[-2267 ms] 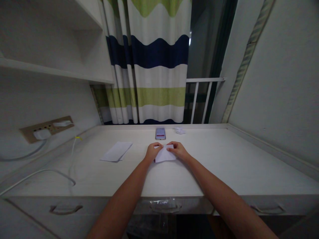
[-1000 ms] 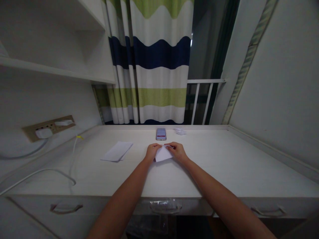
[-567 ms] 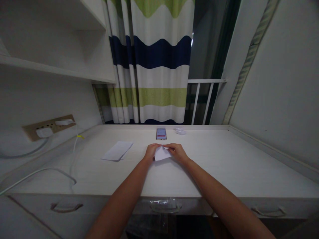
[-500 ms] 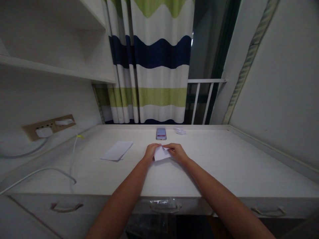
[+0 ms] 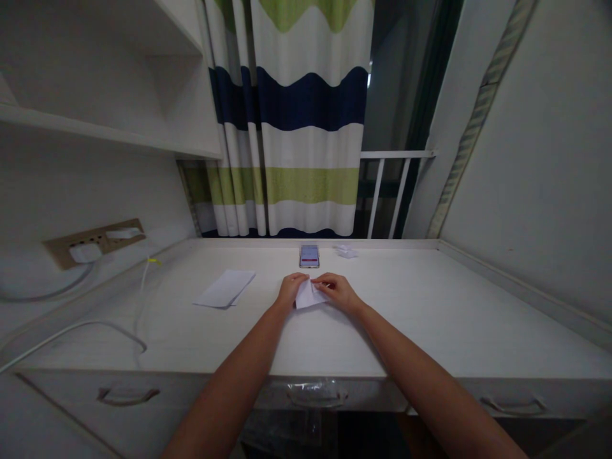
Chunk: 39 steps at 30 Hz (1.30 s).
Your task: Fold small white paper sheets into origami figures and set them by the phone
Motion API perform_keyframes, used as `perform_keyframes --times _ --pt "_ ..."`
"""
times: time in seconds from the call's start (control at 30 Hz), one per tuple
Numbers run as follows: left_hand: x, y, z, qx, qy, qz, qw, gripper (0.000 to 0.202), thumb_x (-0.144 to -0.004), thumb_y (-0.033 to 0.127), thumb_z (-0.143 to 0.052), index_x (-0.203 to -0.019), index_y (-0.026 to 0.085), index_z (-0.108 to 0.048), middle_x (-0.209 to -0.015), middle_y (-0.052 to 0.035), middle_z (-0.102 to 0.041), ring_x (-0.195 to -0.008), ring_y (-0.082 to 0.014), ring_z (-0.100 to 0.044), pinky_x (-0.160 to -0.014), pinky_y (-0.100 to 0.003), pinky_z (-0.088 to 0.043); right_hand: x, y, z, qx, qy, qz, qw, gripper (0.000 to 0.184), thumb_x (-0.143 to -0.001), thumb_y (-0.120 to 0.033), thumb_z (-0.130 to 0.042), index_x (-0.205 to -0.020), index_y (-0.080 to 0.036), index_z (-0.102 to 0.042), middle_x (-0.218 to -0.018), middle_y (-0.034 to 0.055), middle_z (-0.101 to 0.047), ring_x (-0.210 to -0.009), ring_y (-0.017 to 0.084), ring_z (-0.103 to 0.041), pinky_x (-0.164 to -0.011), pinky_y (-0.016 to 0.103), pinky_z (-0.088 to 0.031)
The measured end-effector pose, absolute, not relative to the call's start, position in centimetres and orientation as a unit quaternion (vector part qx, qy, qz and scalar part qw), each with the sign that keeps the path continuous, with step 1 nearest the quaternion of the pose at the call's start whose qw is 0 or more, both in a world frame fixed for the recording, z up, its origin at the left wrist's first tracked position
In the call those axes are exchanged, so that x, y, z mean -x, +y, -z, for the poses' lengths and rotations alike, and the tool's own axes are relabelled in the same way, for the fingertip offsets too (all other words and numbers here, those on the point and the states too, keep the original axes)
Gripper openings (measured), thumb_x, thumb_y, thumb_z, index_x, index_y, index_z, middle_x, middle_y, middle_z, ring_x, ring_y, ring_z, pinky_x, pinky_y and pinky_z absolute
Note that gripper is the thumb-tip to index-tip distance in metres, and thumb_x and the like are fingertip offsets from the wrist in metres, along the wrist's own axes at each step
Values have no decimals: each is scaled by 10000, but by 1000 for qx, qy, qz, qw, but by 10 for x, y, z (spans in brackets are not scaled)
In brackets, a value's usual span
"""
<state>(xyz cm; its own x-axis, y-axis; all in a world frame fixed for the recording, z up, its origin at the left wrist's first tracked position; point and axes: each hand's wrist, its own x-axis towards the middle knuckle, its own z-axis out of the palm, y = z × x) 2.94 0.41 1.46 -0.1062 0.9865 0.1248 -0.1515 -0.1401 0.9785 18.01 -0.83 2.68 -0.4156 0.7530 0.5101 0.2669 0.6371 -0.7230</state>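
A small white sheet of paper (image 5: 306, 298), partly folded, is between my hands just above or on the white desk. My left hand (image 5: 290, 290) grips its left edge, thumb and fingers closed on it. On the other side, my right hand (image 5: 338, 291) pinches the upper right part, where a fold stands up. The fingers hide some of the paper's top edge. Beyond the hands lies a phone (image 5: 309, 255) with its screen lit. Folded white paper pieces (image 5: 345, 252) rest to the right of the phone.
A stack of white sheets (image 5: 224, 289) lies left of my hands on the desk (image 5: 430, 319). A white cable (image 5: 95, 324) curls over the desk's left side below a wall socket (image 5: 95, 242). A shelf (image 5: 109, 137) juts out at upper left; a striped curtain (image 5: 310, 146) hangs behind.
My right fingers have shifted slightly on the paper, and its raised flap on the right now looks narrower and more upright. My left hand stays nearly still.
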Motion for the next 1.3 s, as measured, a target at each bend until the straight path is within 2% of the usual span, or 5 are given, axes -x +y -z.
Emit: perform_keyframes --times 0.3,0.73,0.83,1.03,1.3 --pt "-29 1 -18 -530 450 -576 430 193 -525 325 -615 -574 139 -607 -544 2 -560 -524 -118 -486 -520 -227 -348 -178 8 -11 317 -697 -407 498 323 -568 -299 -660 -824 -194 -494 -663 -38 -499 -556 81 -457 -518 202 -367" --pt "-31 -7 -24 -559 461 -571 386 179 -560 320 -593 -503 150 -578 -519 2 -542 -566 -137 -499 -557 -236 -361 -175 7 -11 303 -691 -448 479 314 -507 -336 -689 -686 -177 -486 -629 -35 -508 -544 77 -442 -510 205 -349" --pt "-30 -6 -24 -550 449 -578 402 184 -550 319 -611 -610 145 -623 -634 -23 -603 -623 -150 -528 -577 -238 -381 -176 8 -12 309 -679 -458 484 325 -490 -339 -695 -678 -180 -482 -615 -37 -509 -528 79 -447 -493 204 -346" --pt "-34 -3 -19 -512 401 -555 518 433 -504 298 -682 -893 138 -581 -788 -55 -643 -649 -165 -574 -591 -279 -439 -180 10 -17 343 -635 -455 522 332 -476 -330 -693 -680 -186 -475 -603 -42 -499 -508 79 -445 -471 201 -346" --pt "-34 -1 -16 -563 424 -544 455 421 -472 203 -714 -868 119 -596 -896 -86 -649 -804 -209 -587 -690 -302 -454 -180 9 -18 341 -631 -456 527 341 -469 -311 -695 -684 -194 -458 -617 -44 -490 -510 84 -448 -469 206 -353"
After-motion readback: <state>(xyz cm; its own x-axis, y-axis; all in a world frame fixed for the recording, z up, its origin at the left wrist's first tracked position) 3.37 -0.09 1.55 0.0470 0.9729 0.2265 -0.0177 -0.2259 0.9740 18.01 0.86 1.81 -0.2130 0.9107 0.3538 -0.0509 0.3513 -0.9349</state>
